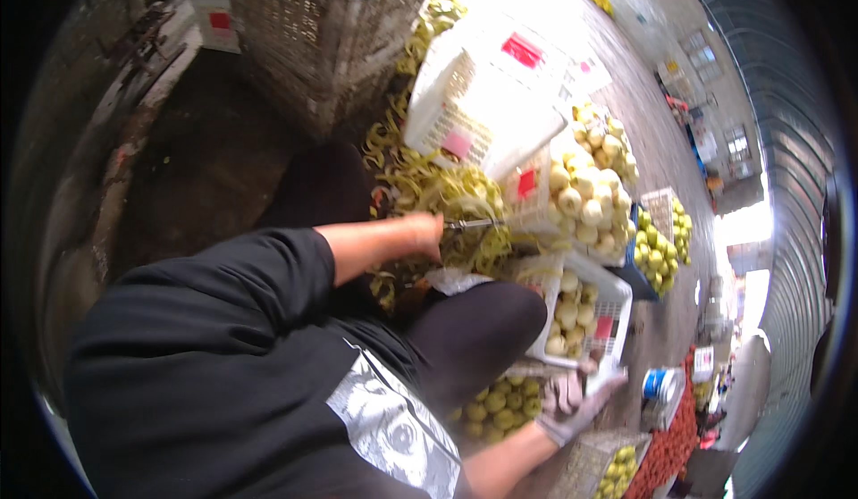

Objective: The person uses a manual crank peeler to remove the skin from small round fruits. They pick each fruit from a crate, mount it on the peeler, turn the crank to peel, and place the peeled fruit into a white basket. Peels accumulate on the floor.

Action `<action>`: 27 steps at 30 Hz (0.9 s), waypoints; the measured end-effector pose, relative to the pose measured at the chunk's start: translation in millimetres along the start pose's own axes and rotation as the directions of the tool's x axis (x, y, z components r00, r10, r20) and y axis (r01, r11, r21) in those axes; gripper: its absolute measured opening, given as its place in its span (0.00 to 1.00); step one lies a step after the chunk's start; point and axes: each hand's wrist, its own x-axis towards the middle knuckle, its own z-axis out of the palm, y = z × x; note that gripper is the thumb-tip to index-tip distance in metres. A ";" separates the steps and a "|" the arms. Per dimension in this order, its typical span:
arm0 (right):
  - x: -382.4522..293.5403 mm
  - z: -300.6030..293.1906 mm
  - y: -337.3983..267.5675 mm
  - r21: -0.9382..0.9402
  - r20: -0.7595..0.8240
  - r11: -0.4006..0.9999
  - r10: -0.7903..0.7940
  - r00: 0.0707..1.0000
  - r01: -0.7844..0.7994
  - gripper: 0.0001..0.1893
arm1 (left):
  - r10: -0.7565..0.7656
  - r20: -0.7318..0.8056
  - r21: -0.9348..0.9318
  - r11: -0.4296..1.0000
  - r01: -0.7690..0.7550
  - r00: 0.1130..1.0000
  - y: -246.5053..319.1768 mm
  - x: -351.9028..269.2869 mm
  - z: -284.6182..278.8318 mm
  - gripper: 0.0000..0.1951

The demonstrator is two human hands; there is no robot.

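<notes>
My left hand (423, 234), bare and blurred, is shut on a slim metal hand tool (472, 223) that looks like a peeler. Under the tool lies a heap of long yellow-green fruit peels (462, 191). My right hand (570, 402) wears a pale glove and is at the near corner of a white plastic crate (620, 311); blur hides whether it grips the rim. Inside that crate are pale round fruits (570, 315). Green fruits (499, 405) lie below it, beside my knee. A piece of clear plastic (459, 281) rests by my leg.
A white crate (529, 144) stands beyond the peels, next to stacked pale peeled fruits (590, 191). A dirty tall crate (322, 50) stands at my left. Farther off are a blue crate (630, 268) of green fruit, a white-and-blue bucket (660, 385) and a red heap (663, 459).
</notes>
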 end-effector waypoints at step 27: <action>-111.0 -330.2 131.8 -0.378 -0.907 0.256 0.088 0.411 -0.890 0.20 | 0.084 0.011 0.432 0.898 -0.081 0.996 -27.5 17.6 34.8 0.16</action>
